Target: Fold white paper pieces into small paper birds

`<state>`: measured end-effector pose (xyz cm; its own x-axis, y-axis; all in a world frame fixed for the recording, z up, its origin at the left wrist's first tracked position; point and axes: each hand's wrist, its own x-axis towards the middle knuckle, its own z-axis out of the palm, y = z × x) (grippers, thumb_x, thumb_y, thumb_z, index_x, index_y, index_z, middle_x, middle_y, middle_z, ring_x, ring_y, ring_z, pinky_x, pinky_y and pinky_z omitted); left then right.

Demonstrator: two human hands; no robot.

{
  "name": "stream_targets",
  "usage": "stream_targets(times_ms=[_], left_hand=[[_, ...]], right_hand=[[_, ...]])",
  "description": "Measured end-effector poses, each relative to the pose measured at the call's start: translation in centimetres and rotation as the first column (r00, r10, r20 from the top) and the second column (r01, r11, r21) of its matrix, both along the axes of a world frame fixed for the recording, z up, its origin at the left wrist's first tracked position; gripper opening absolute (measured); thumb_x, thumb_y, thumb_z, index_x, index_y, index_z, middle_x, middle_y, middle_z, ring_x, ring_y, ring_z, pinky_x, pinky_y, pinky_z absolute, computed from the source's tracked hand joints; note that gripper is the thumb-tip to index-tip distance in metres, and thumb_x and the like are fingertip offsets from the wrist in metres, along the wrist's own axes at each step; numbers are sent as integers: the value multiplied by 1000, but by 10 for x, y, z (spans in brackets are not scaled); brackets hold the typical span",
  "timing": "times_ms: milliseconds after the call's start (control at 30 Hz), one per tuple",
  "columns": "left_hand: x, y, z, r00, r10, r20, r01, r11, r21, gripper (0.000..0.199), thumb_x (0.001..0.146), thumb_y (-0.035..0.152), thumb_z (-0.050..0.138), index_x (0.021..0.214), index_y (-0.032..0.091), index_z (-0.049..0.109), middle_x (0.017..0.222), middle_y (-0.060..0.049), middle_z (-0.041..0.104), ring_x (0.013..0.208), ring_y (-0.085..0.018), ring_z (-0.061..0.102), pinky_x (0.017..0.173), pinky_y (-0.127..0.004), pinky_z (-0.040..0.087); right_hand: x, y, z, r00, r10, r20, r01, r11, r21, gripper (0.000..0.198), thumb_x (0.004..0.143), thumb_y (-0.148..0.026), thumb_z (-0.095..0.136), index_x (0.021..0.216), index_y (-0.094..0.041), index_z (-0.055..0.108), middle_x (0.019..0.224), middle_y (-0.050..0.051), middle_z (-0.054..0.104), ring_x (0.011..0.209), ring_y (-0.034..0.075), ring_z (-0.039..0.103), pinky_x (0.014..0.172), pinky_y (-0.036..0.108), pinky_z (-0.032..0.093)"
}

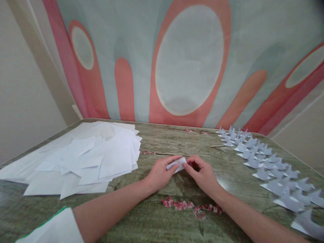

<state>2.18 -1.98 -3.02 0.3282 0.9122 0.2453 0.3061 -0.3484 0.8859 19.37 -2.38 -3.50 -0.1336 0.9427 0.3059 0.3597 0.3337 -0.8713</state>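
Observation:
A small folded piece of white paper (180, 164) is held between both hands just above the middle of the table. My left hand (163, 171) grips its left part, with the thumb on the near face and the fingers behind. At the paper's right edge, my right hand (201, 172) pinches it between thumb and index finger. How many folds the paper has, I cannot make out.
A spread pile of loose white paper sheets (113, 160) covers the table's left side. Along the right stand rows of several folded white paper birds (262, 172). The wood-patterned table (136, 216) has printed pink flowers. Behind it hangs a coloured backdrop (141, 40).

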Motion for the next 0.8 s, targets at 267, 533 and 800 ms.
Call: stream_targets(times_ms=[267, 533, 800], left_hand=[[-1, -1, 8, 996, -93, -6, 93, 992, 85, 38, 74, 12, 56, 110, 21, 59, 106, -5, 60, 101, -18, 53, 93, -31, 38], [-2, 3, 5, 993, -113, 40, 114, 993, -21, 26, 74, 18, 57, 98, 18, 66, 101, -7, 62, 93, -18, 57, 82, -28, 44], [0, 5, -3, 976, -116, 185, 165, 947, -277, 34, 70, 25, 64, 102, 13, 62, 94, -7, 67, 83, -18, 61, 76, -29, 47]], right_hand=[[5, 6, -6, 989, -6, -145, -24, 980, -199, 26, 74, -41, 58, 67, -16, 55, 58, -3, 48, 54, 10, 41, 50, 22, 32], [7, 7, -5, 986, 18, -163, -59, 965, -255, 26, 75, -40, 56, 65, -16, 57, 58, -2, 50, 55, 10, 42, 52, 22, 33], [8, 8, -2, 979, -14, -202, -45, 958, -282, 28, 73, -42, 58, 64, -15, 58, 56, -2, 51, 55, 10, 43, 51, 21, 33]])
